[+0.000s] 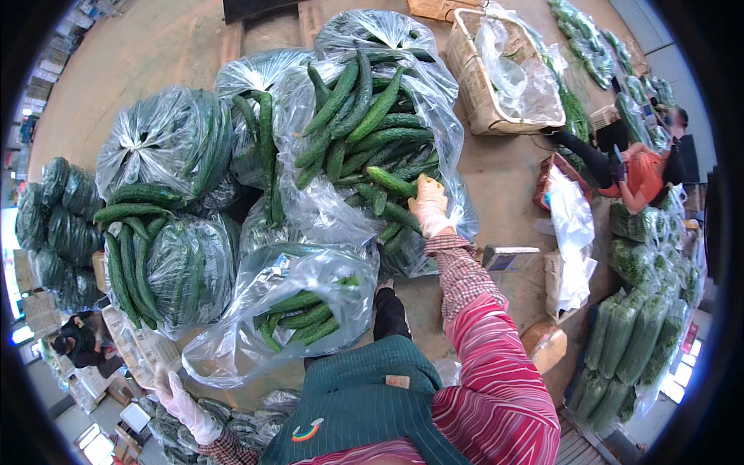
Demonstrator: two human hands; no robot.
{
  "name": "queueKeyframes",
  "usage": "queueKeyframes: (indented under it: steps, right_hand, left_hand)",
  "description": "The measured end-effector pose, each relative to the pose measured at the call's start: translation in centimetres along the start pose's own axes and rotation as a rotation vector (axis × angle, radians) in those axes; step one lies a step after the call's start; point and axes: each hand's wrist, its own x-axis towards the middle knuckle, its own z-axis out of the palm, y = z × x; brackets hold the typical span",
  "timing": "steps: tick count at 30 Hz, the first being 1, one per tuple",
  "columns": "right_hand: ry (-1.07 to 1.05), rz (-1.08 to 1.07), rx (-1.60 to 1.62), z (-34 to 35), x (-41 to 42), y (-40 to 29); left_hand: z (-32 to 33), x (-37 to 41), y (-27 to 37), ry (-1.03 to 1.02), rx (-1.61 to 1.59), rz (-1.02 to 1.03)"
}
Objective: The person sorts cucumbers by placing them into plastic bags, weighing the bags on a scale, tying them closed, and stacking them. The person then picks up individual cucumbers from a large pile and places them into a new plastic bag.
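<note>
My right hand (429,203), in a pale thin glove, grips the end of a cucumber (390,181) on a heap of long green cucumbers (389,136) lying on an opened clear plastic bag. My left hand (177,401), gloved too, hangs at the lower left with its fingers apart and nothing in it. In front of my body, an open clear plastic bag (215,349) holds several cucumbers (305,317). More loose cucumbers (136,261) lie on a filled bag (186,279) at the left, and others (267,157) hang over bags beside the heap.
Tied bags (163,139) of cucumbers stand left and behind. A plastic crate (494,110) with clear bags stands at the upper right. A scale-like device (511,257), a round wooden block (544,347) and a white bag (569,232) are at my right. A seated person (639,168) is farther right, another (81,343) far left.
</note>
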Motion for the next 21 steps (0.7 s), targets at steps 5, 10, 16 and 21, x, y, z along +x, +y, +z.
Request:
queueKeyframes:
  steps: [5, 10, 16, 21]
  right_hand:
    - [-0.109, -0.186, -0.145, -0.2, 2.2, 0.9]
    - [0.056, -0.208, 0.653, -8.4, 0.3, 1.8]
    - [-0.15, 0.002, 2.021, -16.2, -1.4, 3.5]
    - [-0.58, 0.306, 2.415, -9.5, -2.6, 7.6]
  left_hand:
    - [12.5, -4.5, 12.9, -0.238, 0.033, 0.357]
    - [30.3, -6.7, 21.7, -0.755, 0.243, 0.678]
    - [53.3, -7.9, 19.2, -0.659, 0.881, 1.013]
    - [57.4, -6.2, 20.2, -0.542, 1.082, 0.939]
